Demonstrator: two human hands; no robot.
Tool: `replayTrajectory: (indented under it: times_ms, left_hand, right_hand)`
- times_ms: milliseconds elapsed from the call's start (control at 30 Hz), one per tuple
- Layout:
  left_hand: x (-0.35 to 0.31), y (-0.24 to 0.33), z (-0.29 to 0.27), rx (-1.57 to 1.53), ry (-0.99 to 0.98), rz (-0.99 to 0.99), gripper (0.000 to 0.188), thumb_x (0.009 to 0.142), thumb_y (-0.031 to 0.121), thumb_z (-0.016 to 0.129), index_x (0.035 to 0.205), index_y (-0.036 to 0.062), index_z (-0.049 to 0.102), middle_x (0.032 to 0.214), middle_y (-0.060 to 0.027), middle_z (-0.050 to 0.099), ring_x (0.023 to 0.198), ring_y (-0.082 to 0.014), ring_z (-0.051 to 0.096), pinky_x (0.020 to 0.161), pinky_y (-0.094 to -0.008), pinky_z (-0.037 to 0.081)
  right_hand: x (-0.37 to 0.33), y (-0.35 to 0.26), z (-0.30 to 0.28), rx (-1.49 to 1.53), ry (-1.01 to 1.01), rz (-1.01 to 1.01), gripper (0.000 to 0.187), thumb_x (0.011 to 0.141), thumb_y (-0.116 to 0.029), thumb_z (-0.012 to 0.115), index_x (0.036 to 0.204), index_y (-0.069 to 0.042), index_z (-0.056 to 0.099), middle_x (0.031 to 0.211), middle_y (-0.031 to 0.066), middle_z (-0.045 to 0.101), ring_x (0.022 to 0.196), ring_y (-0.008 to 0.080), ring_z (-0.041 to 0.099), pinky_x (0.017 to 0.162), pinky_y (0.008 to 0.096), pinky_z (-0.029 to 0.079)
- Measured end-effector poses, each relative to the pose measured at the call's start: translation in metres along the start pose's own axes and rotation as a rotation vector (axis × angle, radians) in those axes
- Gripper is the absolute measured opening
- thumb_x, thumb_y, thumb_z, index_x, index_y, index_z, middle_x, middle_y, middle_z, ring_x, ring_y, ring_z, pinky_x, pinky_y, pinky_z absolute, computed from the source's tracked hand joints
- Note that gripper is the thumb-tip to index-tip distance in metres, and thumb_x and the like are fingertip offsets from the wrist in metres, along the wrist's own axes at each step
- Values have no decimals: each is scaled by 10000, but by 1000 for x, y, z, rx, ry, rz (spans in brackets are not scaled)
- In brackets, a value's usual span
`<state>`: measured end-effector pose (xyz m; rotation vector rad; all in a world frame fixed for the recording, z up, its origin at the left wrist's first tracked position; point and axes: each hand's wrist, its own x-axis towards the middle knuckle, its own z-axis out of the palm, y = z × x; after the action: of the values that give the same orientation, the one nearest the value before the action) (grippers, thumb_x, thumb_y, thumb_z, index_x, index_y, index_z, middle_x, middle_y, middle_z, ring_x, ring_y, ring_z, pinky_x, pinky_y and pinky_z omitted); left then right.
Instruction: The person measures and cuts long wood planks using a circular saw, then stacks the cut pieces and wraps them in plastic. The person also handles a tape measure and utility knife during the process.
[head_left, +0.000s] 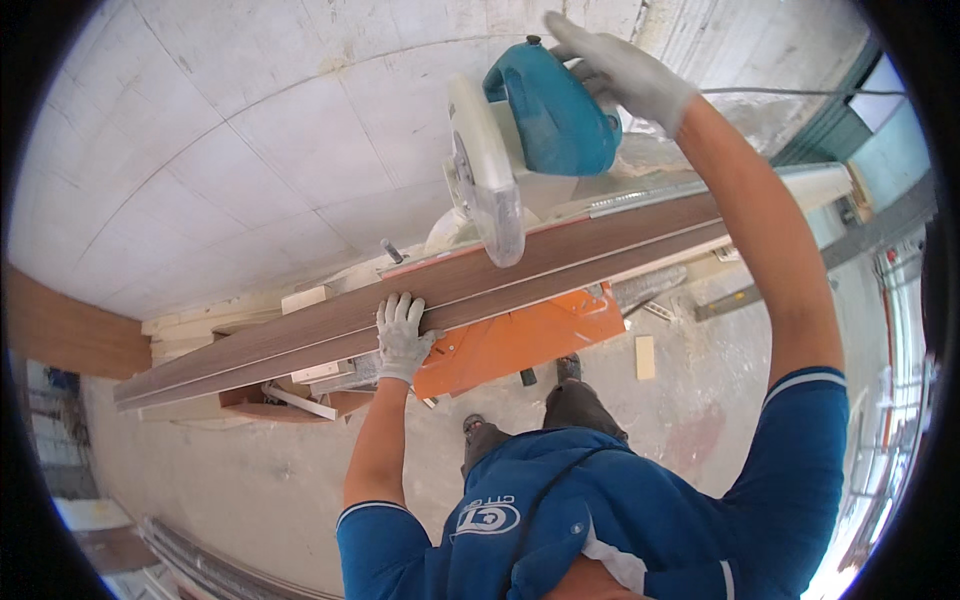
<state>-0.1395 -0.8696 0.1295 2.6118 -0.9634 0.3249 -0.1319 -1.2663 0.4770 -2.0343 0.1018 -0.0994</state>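
Note:
My left hand [402,338], in a pale work glove, presses down on a long brown board [560,250], its fingers lying flat near the front edge. The board lies across a miter saw with a teal motor housing [565,115] and a pale blade guard [487,170]. The saw head stands raised, with the guard above the board. Beside the teal housing, at its upper right, my gloved right hand [630,80] is held with fingers apart; I see nothing in it. Part of that hand's fingers is hidden by the housing or overlaps it.
An orange panel [530,340] fronts the saw below the board. A pale wall [270,130] rises behind, and a dark cable [790,92] runs off to the right. A grey metal beam [830,255] crosses at right. A small pale block [644,357] lies on the floor.

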Motion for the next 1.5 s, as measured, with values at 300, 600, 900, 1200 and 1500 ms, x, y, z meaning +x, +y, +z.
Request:
replayTrajectory:
  times_ms: [300,600,900,1200,1500]
  left_hand:
    - [-16,-20,16,-171,44,-36,702,632,330,861,1252,89,637,1368,-148,539,1343,-377,413,1165,-569,263]
    - [-14,-20,16,-192,75,-33,685,650,355,856,1236,74,643,1345,-141,551,1349,-366,411,1167,-557,248]
    - [-15,-22,19,-196,60,-41,679,647,341,840,1242,87,638,1352,-157,559,1354,-373,419,1176,-562,231]
    - [-14,-21,16,-169,10,-59,690,662,369,847,1260,101,633,1377,-147,548,1365,-365,410,1176,-559,236]
    - [-23,-21,3,-178,1,23,691,704,337,834,1300,95,584,1395,-156,527,1370,-383,396,1173,-543,267]
  right_hand:
    - [43,6,21,394,-262,350,693,1043,-599,280,1214,-32,640,1003,140,732,818,294,714,771,451,604]
    - [37,-4,28,186,-115,320,580,1062,-527,330,1196,-70,660,932,87,723,770,199,698,705,351,595]
    - [-87,34,89,-92,252,231,466,1030,-476,462,1036,-38,621,808,112,643,712,243,624,713,381,520]
    - [-185,199,213,195,540,37,652,1016,-638,363,1045,-27,589,760,60,604,663,155,590,622,290,486]
    - [-105,50,105,71,369,207,588,1020,-569,422,957,-45,680,754,66,640,624,149,595,584,297,488]
